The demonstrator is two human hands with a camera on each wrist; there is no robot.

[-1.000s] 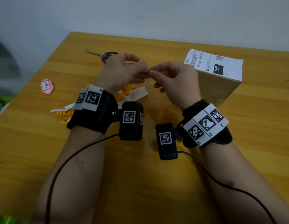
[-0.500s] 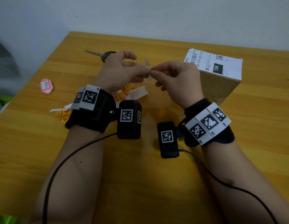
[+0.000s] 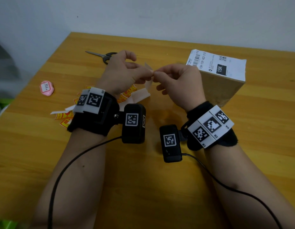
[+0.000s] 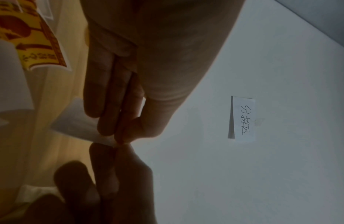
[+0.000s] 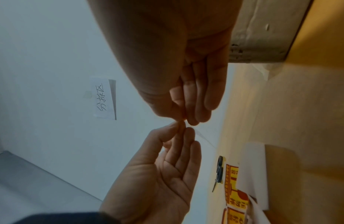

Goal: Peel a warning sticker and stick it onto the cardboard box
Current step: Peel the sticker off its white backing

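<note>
Hardly anything's shifted since a second ago, left hand (image 3: 125, 75) and right hand (image 3: 179, 83) still pinching the sticker (image 3: 148, 76) above the table (image 3: 160, 179), mid-peel I'd guess, next pull the backing off and press it on the box (image 3: 221, 80) beside the right hand.

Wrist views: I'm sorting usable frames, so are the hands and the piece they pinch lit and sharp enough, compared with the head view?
Head view: evenly lit and sharp; left hand and right hand pinch a pale sticker piece, cardboard box label partly readable, edges bowed by the wide lens. Left wrist view: hand backlit against the bright wall, fingers dark and soft. Right wrist view: brighter, yet its own fingers are shadowed.
</note>
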